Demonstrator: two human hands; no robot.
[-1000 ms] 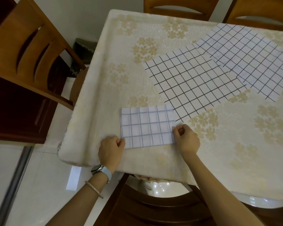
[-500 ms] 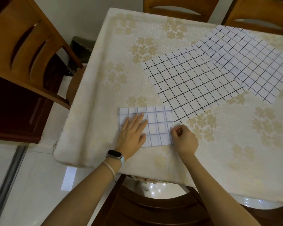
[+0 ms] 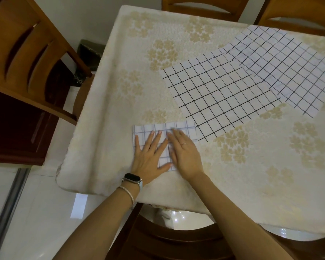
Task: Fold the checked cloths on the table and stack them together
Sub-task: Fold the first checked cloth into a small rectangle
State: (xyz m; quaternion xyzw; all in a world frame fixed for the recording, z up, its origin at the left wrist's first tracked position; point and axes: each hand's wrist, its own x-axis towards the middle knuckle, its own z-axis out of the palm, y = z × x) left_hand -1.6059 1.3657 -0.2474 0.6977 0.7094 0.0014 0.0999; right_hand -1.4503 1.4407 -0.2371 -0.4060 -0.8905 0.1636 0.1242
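Hands flat, fingers straight: left hand (image 3: 148, 156) & right hand (image 3: 185, 152) press side by side on folded cloth (image 3: 162, 129); two unfolded cloths (image 3: 219, 96) lie beyond.

The only view comes from a wide-angle camera on the person's head, which looks forward and steeply down at the near edge of the table (image 3: 105, 132) from close, so the borders bend outward.

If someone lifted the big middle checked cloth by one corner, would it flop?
Probably floppy: the middle cloth lies thin and flat, and the folded cloth near it folded down small. Likely light, being so thin. Pushed, it may bunch on the textured tablecloth rather than slide.
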